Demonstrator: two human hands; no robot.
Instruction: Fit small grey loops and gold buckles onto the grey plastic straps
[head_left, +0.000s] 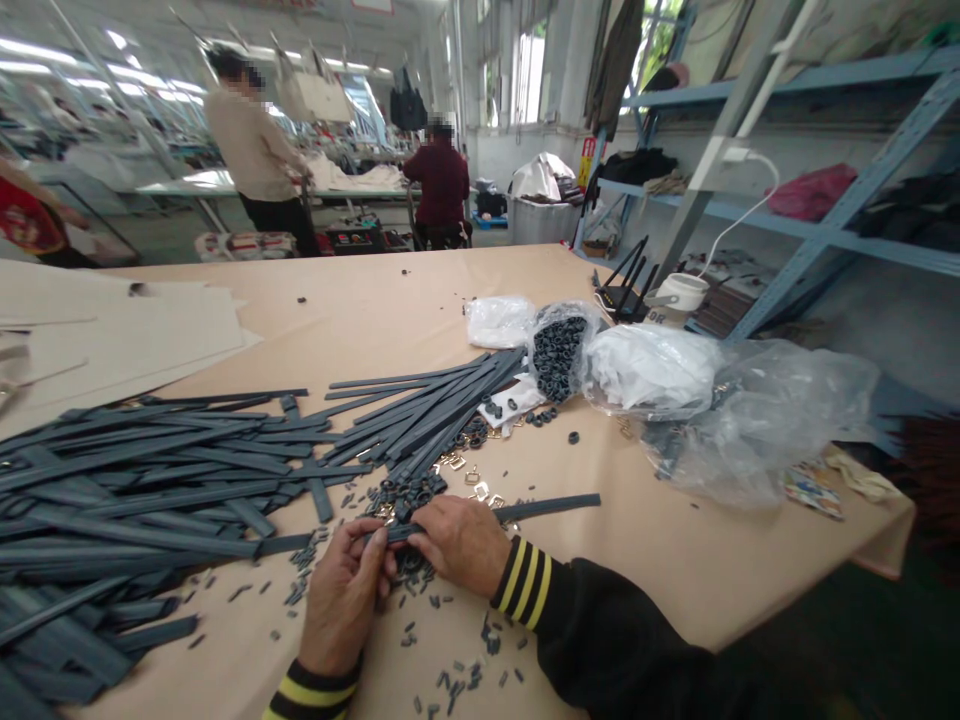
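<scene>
My left hand [346,592] pinches one end of a dark grey strap [403,533] near the table's front. On the strap's other side, my right hand [463,540] closes its fingers around it. A strap length [559,505] sticks out to the right beyond my right hand. Just behind my hands lie small dark loops and gold-coloured metal buckles [481,491]. A fan of straps [435,410] stretches away behind them, and a large pile of straps [150,470] covers the left side. Many small dark pieces [465,680] are scattered in front.
A plastic bag of dark rings [559,350], a white bundle in plastic [649,365] and clear plastic [765,420] lie on the right of the brown-covered table [645,580]. Pale sheets [112,320] lie at left. Behind are a black router [626,290], shelves [750,210] and people [251,150].
</scene>
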